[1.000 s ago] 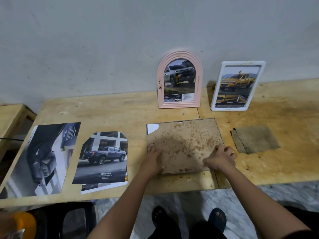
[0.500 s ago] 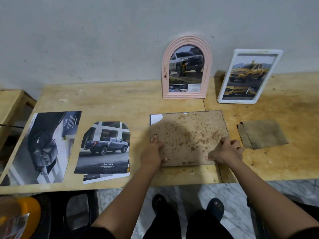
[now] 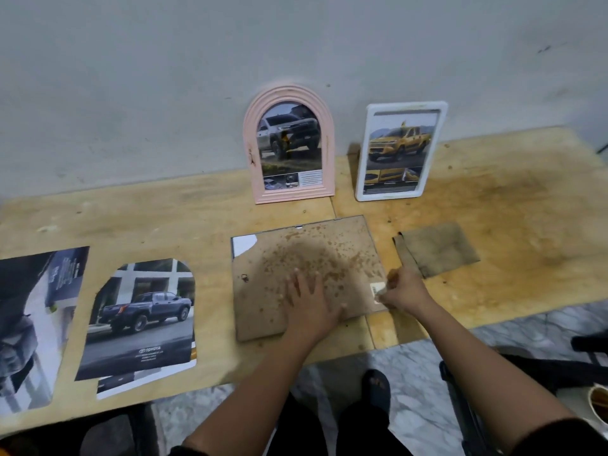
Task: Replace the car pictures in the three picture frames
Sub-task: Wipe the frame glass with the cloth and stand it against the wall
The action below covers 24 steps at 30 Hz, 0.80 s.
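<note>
A picture frame (image 3: pixel 263 301) lies face down on the wooden table (image 3: pixel 164 218), its stained brown backing board up. My left hand (image 3: pixel 311 306) presses flat on the board with fingers spread. My right hand (image 3: pixel 403 291) is at the frame's right edge, fingers curled and pinching at something small there by a white label. A pink arched frame (image 3: pixel 291 146) with a grey truck picture and a white frame (image 3: pixel 399 151) with a yellow truck picture lean on the wall. Loose car pictures lie at left: an arch-cut blue truck (image 3: pixel 141 320) and a dark rectangular picture (image 3: pixel 29 324).
A folded brownish cloth (image 3: pixel 437 250) lies right of the face-down frame. The table's front edge runs just below the frame. My legs and dark sandals show over a marble floor (image 3: pixel 513 330). A dark chair (image 3: pixel 566 373) stands at the lower right.
My left hand moved from the frame's lower left corner to the middle of the backing board. My right hand shifted to the right edge. The camera view moved closer.
</note>
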### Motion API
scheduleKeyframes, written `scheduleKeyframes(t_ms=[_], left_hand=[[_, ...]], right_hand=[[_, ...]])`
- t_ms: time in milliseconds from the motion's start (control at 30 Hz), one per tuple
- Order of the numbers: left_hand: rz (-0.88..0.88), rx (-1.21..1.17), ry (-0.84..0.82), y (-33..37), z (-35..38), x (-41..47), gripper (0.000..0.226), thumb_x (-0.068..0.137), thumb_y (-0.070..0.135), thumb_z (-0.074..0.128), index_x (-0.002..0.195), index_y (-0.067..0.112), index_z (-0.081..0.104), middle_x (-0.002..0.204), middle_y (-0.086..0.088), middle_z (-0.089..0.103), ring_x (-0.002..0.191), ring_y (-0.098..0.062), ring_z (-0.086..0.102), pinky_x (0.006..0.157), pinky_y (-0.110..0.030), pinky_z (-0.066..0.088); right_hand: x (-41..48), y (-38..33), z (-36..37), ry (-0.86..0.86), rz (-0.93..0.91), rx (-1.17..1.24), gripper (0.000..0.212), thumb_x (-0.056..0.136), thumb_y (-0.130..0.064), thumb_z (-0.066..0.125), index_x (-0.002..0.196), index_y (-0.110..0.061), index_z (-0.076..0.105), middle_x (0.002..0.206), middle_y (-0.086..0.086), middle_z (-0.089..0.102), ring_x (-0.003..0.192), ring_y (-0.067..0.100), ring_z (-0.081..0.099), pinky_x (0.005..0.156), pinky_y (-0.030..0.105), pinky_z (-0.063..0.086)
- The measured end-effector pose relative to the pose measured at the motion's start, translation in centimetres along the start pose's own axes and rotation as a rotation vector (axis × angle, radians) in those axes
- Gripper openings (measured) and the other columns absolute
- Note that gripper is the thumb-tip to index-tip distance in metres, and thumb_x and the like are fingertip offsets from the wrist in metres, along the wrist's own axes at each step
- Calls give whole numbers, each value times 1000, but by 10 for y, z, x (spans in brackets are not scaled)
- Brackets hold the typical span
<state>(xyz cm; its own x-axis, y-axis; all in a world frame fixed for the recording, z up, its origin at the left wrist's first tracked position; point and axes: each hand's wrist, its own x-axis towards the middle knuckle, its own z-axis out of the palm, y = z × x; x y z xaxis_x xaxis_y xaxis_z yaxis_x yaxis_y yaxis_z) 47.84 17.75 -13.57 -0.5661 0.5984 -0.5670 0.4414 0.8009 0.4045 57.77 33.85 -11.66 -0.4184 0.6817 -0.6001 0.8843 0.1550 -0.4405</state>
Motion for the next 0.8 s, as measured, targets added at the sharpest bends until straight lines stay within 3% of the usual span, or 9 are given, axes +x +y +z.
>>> scheduleKeyframes(t_ms=[167,433,533,633,700,800], left_hand=[[-172,63,8,36,15,10,116,72,80,43,145,18,-21,144,-28,-36,131,-49,-34,106,-66,-11],[-273,27,-81,42,12,18,115,72,79,46,145,23,-23,141,-21,-44,136,-43,-30,110,-66,-3],[-285,66,-71,43,14,18,111,73,78,43,144,25,-23,142,-20,-43,134,-43,-33,108,-66,-9],[-300,83,-73,42,15,20,111,73,79,43,144,26,-24,142,-20,-44,133,-42,-36,107,-67,-11],[-322,89,-72,44,14,22,112,72,79,46,145,26,-22,142,-20,-44,133,-42,-36,107,-67,-9],[-320,99,-19,48,8,21,112,69,76,54,147,27,-9,150,-19,-29,138,-42,-25,109,-66,1]], right_hand=[[4,11,2,-12,-10,31,40,67,-15,79,68,-13,40,69,5,46,65,19,45,53,28,31],[5,7,2,-44,10,66,27,73,-8,64,68,-15,39,71,0,43,59,12,38,48,27,27],[7,10,3,-27,-26,119,33,76,-5,63,65,-18,35,68,-3,39,59,11,37,48,25,26],[10,14,8,-34,-45,148,30,74,-12,67,79,-14,37,74,-4,39,72,16,44,48,23,25],[12,15,10,-33,-54,117,37,71,-19,71,94,-12,44,87,2,50,80,19,49,48,22,29],[16,9,7,-18,-152,-10,55,72,-21,74,116,-10,44,114,8,49,98,21,51,66,23,42]])
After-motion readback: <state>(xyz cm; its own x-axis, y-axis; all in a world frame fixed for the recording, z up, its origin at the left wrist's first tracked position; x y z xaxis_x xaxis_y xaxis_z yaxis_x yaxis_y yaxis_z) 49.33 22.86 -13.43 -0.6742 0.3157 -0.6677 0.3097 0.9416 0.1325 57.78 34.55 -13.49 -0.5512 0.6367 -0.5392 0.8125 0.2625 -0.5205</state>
